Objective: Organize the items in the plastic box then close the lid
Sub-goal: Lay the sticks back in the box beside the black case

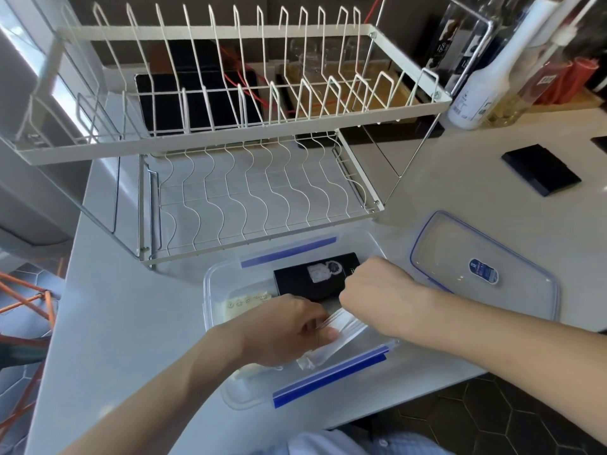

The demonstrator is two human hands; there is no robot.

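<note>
A clear plastic box with blue clips stands at the counter's near edge, lid off. Inside lie a black packet with a white picture at the far side and a pale yellow packet at the left. Both hands reach into the box. My left hand and my right hand together pinch a bundle of thin white sachets over the box's middle. The clear lid, blue-rimmed with a round blue sticker, lies flat to the right of the box.
A white two-tier wire dish rack stands just behind the box. A black flat box lies at the far right. A white bottle and glass bottles stand at the back right. The counter edge runs close below the box.
</note>
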